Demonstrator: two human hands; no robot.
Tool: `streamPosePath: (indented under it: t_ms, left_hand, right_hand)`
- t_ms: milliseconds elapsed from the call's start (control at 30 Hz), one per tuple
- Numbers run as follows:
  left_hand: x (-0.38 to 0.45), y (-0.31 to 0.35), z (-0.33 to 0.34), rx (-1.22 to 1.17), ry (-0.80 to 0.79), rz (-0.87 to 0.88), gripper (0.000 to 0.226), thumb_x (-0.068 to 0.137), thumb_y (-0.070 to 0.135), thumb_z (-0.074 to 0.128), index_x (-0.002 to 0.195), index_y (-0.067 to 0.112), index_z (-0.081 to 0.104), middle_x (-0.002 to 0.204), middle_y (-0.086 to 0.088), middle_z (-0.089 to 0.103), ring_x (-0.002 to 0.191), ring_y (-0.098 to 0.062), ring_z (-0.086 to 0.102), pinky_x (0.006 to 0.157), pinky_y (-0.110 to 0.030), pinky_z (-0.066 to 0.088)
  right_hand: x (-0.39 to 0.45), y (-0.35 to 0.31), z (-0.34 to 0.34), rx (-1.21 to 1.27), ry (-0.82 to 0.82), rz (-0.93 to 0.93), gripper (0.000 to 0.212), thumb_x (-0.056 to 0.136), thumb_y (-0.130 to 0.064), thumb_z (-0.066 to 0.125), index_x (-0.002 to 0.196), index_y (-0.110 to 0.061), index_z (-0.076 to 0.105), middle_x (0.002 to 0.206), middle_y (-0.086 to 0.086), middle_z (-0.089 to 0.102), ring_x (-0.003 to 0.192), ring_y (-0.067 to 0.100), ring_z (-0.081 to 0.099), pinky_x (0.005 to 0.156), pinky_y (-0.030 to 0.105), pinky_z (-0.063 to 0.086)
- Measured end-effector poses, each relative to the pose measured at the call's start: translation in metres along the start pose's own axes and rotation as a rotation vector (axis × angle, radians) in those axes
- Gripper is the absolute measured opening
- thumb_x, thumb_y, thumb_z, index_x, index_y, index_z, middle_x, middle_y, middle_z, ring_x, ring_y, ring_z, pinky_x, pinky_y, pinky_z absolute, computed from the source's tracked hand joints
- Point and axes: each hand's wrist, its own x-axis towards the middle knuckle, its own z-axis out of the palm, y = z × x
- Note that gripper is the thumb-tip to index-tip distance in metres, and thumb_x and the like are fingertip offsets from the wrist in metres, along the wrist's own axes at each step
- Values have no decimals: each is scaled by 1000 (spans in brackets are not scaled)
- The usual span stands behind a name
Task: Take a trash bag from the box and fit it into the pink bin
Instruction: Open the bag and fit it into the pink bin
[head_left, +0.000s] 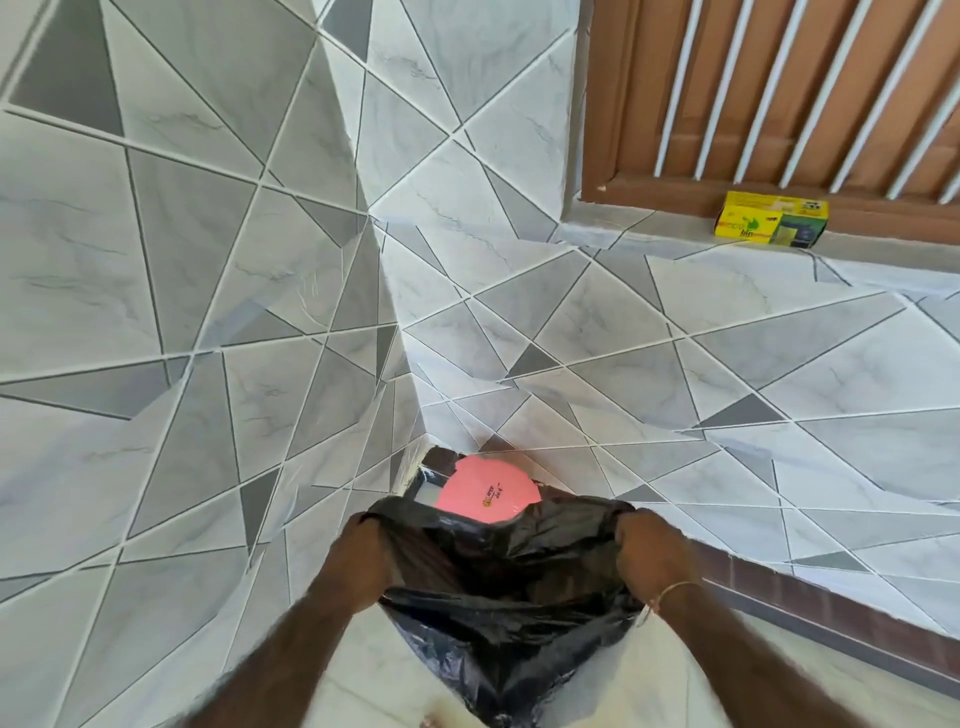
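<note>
A black trash bag (511, 587) hangs between my hands at the bottom centre, its mouth stretched wide. My left hand (366, 558) grips the bag's left rim and my right hand (652, 553) grips the right rim. Just beyond the bag's far edge sits the pink bin (485, 488), mostly hidden; only a pink round patch with a small label shows. The yellow and green trash bag box (771, 218) lies on a ledge at the upper right, below a wooden door.
Grey geometric tiles cover the wall (182, 234) at left and the surface (675, 338) at right, meeting in a corner behind the bin. A brown wooden door with white bars (779, 93) stands at the top right. A dark brown strip (831, 623) runs at lower right.
</note>
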Motion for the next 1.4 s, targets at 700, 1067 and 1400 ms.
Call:
streamPosePath:
  t_ms: [700, 1067, 1400]
  left_hand:
    - [88, -5, -147, -267, 201, -39, 64, 81, 1, 64, 139, 0, 36, 142, -26, 42, 123, -48, 48, 106, -51, 40]
    - [113, -15, -121, -321, 287, -57, 63, 69, 26, 46, 130, 10, 48, 130, -19, 53, 116, -40, 56, 103, -51, 44]
    - [114, 10, -139, -317, 349, -209, 29, 82, 29, 45, 104, 21, 63, 105, -8, 64, 95, -36, 64, 88, -45, 53]
  right_hand:
    - [102, -148, -34, 50, 212, 12, 56, 83, -10, 48, 137, -22, 39, 129, 18, 53, 103, 47, 60, 88, 51, 50]
    - [136, -172, -30, 129, 116, -43, 81, 73, -6, 51, 143, -28, 18, 115, 19, 59, 99, 47, 62, 81, 47, 50]
    - [180, -195, -28, 205, 58, -187, 80, 82, -19, 52, 149, -30, 10, 108, 21, 68, 96, 45, 63, 82, 47, 51]
